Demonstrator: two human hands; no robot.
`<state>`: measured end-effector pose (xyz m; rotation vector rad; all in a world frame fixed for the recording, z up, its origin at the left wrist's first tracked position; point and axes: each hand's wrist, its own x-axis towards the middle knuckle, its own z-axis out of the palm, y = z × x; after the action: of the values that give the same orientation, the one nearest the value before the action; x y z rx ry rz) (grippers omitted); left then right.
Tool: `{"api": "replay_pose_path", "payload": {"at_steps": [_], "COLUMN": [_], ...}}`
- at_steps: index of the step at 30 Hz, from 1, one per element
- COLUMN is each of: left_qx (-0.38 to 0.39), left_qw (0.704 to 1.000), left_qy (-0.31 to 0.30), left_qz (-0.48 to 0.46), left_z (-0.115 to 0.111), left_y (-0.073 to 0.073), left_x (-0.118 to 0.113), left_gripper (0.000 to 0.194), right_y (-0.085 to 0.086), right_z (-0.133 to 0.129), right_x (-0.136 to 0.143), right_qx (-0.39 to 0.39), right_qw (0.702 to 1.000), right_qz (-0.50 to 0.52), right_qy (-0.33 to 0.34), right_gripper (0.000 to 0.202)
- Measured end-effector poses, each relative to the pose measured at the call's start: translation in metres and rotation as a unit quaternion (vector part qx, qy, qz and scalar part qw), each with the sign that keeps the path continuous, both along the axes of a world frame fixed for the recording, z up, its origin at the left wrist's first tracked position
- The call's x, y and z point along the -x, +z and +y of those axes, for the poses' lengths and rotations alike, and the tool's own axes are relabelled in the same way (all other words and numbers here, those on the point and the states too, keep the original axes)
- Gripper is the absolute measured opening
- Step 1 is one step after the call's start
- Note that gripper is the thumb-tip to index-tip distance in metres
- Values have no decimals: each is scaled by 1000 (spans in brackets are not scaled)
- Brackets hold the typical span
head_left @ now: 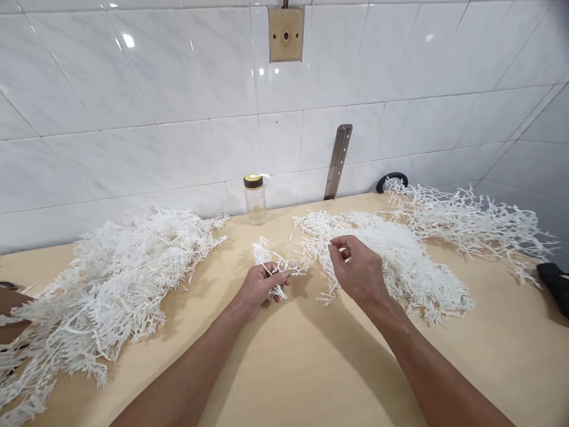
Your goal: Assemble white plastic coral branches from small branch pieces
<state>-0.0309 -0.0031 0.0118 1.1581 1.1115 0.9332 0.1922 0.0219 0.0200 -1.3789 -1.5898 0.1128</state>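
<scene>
My left hand (260,286) is closed around a small bunch of white branched plastic sprigs (284,263), whose forked tips spread above the fingers while stem ends poke out below. To its right, my right hand (362,270) hovers over the near-left side of a heap of small white sprigs (422,279). Its thumb and fingertips are pinched together; whatever may be between them is too small to make out. The two hands are apart. A larger, tangled heap of white branched sprigs (133,279) lies to the left of my left hand.
Longer white branches (471,222) spread at the back right beside a black curved object (392,181). A clear bottle (255,203) and an upright metal strip (338,163) stand near the tiled wall. A black object (555,287) sits on the table (320,379) at far right.
</scene>
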Motion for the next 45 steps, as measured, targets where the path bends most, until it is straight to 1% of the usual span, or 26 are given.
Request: {"api": "replay_pose_path", "payload": {"at_steps": [6, 8, 10, 11, 12, 14, 15, 16, 17, 18, 19, 20, 21, 22, 23, 24, 25, 26, 30, 32, 34, 37, 40, 42, 43, 45], "left_qx": [17, 15, 11, 8, 4, 2, 2, 4, 7, 10, 15, 20, 24, 28, 30, 28, 23, 16, -19, -17, -3, 10, 3, -1, 1, 16], "left_qw": [1000, 999, 998, 996, 994, 991, 990, 990, 990, 990, 990, 990, 990, 990, 990, 989, 988, 987, 975, 963, 950, 940, 947, 956, 962, 973], "left_qy": [15, 29, 54, 66, 74, 76, 72, 67, 62, 59, 56, 53, 50, 47, 44, 41, 39, 39, 31, 5, -22, -34, -30, -31, -34, -40], "left_qz": [5, -10, -37, -56, -77, -108, -117, -122, -124, -126, -128, -129, -130, -131, -134, -140, -147, -156, -220, -270, -312, -338, -321, -292, -272, -228], "left_z": [1, 3, 4, 5, 6, 7, 7, 7, 7, 6, 6, 6, 5, 5, 5, 5, 6, 7, 14, 17, 20, 22, 23, 24, 24, 23], "left_y": [3, 1, 0, -1, -2, -3, -2, -2, -2, -1, -1, -1, 0, 0, 0, -1, -1, -1, 2, 4, 5, 7, 9, 10, 9, 8], "left_x": [-1, 0, 0, 0, 0, 1, 1, 2, 2, 2, 2, 3, 3, 3, 4, 5, 6, 8, 20, 29, 38, 47, 50, 49, 48, 45], "left_gripper": [39, 38, 37, 36, 36, 35, 35, 34, 34, 34, 34, 34, 33, 33, 33, 32, 31, 30, 23, 21, 19, 19, 22, 24, 24, 24], "right_y": [0, 4, 10, 13, 15, 17, 16, 15, 13, 10, 6, 3, 0, -3, -6, -8, -10, -11, -16, -19, -23, -28, -33, -37, -40, -48], "right_z": [-3, -7, -13, -17, -21, -27, -29, -29, -27, -24, -20, -16, -11, -6, -2, 1, 3, 4, -1, -6, -11, -19, -24, -22, -19, -8], "right_x": [4, 5, 9, 11, 12, 14, 14, 13, 11, 9, 6, 2, -1, -4, -6, -7, -7, -6, 11, 21, 31, 44, 55, 59, 59, 52], "right_qx": [48, 89, 151, 187, 226, 298, 328, 357, 382, 400, 405, 392, 356, 300, 245, 199, 164, 143, 76, 40, 23, 29, 41, 55, 60, 60], "right_qw": [998, 992, 974, 956, 932, 867, 837, 812, 797, 792, 802, 826, 861, 902, 931, 949, 961, 967, 973, 970, 963, 947, 919, 911, 915, 935], "right_qz": [4, -17, -50, -71, -96, -153, -176, -189, -191, -187, -179, -172, -173, -176, -176, -170, -158, -142, -88, -73, -70, -111, -189, -222, -227, -219], "right_qy": [44, 88, 164, 214, 268, 369, 402, 421, 427, 421, 401, 367, 320, 258, 207, 174, 158, 158, 197, 229, 258, 301, 343, 343, 329, 272], "right_gripper": [14, 16, 19, 21, 22, 22, 22, 22, 22, 22, 21, 21, 21, 20, 20, 19, 19, 19, 19, 21, 26, 35, 41, 45, 46, 42]}}
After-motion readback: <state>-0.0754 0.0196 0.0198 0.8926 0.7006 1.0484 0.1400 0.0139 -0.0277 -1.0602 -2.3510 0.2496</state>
